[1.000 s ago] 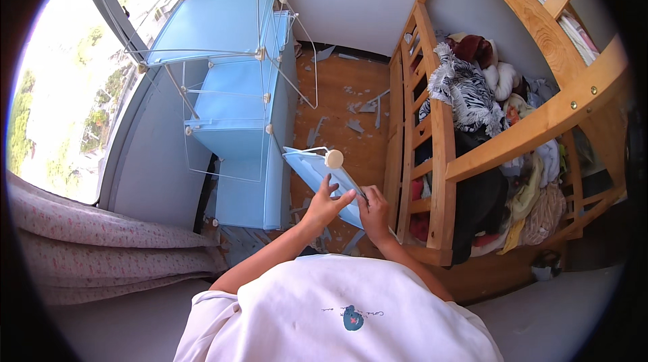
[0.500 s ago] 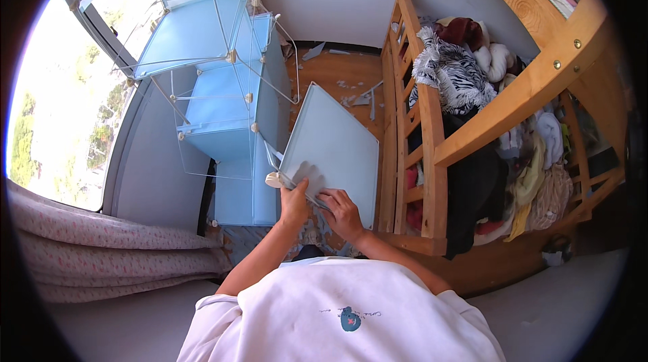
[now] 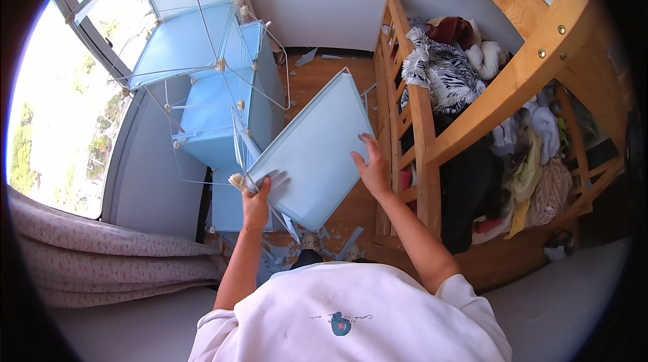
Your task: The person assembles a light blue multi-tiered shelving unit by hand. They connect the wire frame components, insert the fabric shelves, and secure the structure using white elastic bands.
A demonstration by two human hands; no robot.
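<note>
Moved apart from the left hand (image 3: pixel 255 205) since the earlier frame, the right hand (image 3: pixel 373 170) spreads its fingers at the blue panel (image 3: pixel 314 149)'s right edge; the left grasps its left corner, between the cube shelf (image 3: pixel 212 109) and a wooden bed (image 3: pixel 422 119) holding heaped clothes (image 3: pixel 530 183).

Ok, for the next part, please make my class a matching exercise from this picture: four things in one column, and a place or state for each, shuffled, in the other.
Things
1. left hand
2. right hand
3. patterned curtain
4. zebra-striped fabric

Places and states
A. spread open by the right-hand edge of the pale-blue panel
B. in folds at the picture's lower left
C. by the wooden rail, on the right
D. holding the panel near its left-hand corner

Pairs: 1-D, 2-A, 3-B, 4-C
</note>
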